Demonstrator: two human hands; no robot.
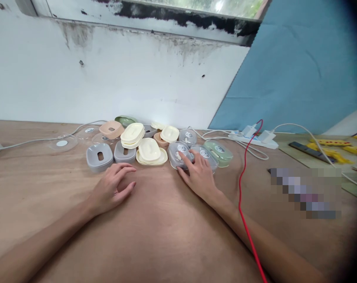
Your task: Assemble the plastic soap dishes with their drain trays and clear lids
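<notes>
My left hand [113, 186] hovers over the table with fingers apart and slightly bent, holding nothing. Just beyond it sit two grey soap dish parts with slots, one at the left [99, 157] and one beside it [124, 153]. My right hand [198, 173] is on a grey soap box [180, 155] with a clear lid and round sticker, fingers over the top and thumb at its near side. A second grey lidded soap box [209, 156] is partly hidden behind that hand. To its right stands a green lidded soap box [219, 152].
Cream parts [149, 150], a peach dish [111, 129] and clear lids [63, 144] lie along the wall. A red cable [242, 204] crosses near my right forearm from a power strip [255, 138]. A dark phone-like object [310, 151] and yellow items [331, 142] lie at right.
</notes>
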